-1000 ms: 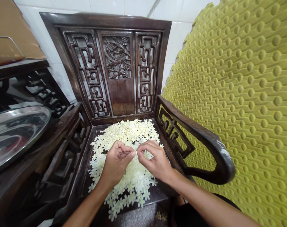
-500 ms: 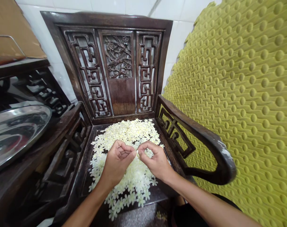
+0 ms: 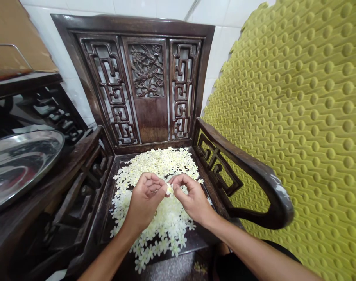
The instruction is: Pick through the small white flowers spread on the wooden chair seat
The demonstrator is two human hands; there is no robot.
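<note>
A small white flower with a yellowish centre (image 3: 169,189) sits between my fingertips. My left hand (image 3: 145,199) is closed, its thumb and forefinger pinching the flower from the left. From the right, my right hand (image 3: 194,198) pinches at the flower's edge with thumb and forefinger; its exact grip is partly hidden. Both hands hover over many loose white flowers (image 3: 157,232) spread across the seat of a dark carved wooden chair (image 3: 152,117). The flowers at the back of the seat (image 3: 166,158) lie heaped more thickly and look yellower.
The chair's right armrest (image 3: 254,168) curves forward beside my right forearm. To the left are its other armrest (image 3: 78,168) and a shiny round metal tray (image 3: 53,142). A yellow-green studded foam mat (image 3: 297,97) stands upright on the right. White wall tiles (image 3: 133,7) rise behind.
My fingertips have parted slightly, and more of the white flower now shows between them. Both wrists have stayed nearly in place. The flowers on the seat look unchanged.
</note>
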